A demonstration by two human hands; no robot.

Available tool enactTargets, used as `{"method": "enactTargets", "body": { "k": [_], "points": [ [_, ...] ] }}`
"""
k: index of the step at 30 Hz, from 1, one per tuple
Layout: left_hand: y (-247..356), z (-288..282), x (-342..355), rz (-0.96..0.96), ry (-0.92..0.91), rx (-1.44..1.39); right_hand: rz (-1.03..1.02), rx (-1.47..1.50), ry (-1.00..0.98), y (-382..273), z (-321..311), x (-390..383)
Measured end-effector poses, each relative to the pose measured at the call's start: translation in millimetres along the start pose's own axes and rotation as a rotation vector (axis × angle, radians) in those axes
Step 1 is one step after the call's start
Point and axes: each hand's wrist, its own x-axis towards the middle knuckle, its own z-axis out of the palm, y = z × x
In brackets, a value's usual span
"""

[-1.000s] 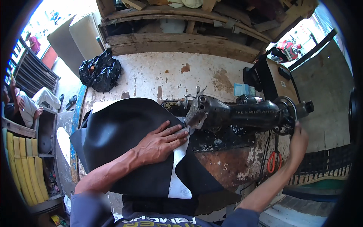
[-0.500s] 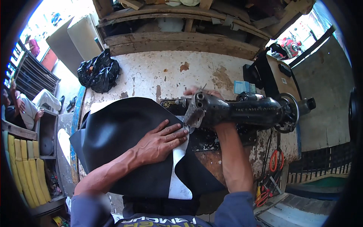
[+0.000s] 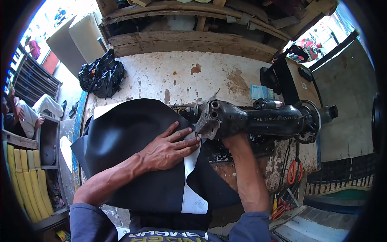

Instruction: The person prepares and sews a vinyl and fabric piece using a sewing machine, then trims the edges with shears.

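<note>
- One left hand point(image 3: 171, 146), spread, presses glossy black sheeting point(image 3: 121, 141) left of the black metal sewing machine point(image 3: 266, 122), likely steadying it.
- Right hand point(image 3: 234, 141) beneath the machine's arm; grip hidden.

left hand point(image 3: 166, 149) flat on black sheet point(image 3: 121, 129), right hand point(image 3: 235, 141) seemingly beneath sewing machine arm point(image 3: 268, 121)

The scene is lit by daylight, and the outdoor areas point(image 3: 44, 22) at upper left and right are bleached white. A soft glare is thrown onto the black sheet point(image 3: 121, 137), and small highlights are caught by the sewing machine point(image 3: 262, 122). Recesses in the wooden shelf point(image 3: 161, 44) are sunk in shadow. Straight edges are bowed toward the blackened rim.
</note>
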Motion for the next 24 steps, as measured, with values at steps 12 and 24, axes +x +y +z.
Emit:
{"method": "enactTargets", "body": {
  "k": [12,24],
  "points": [
    [20.9,-9.3,-1.4,-0.077,0.072,-0.073,-0.362,-1.399,-0.213,-32.4,28.8,-145.5],
    [44.1,-5.5,-6.5,-0.264,-0.024,-0.054,-0.427,-1.494,-0.123,-13.9,38.7,-160.4]
  ]
}}
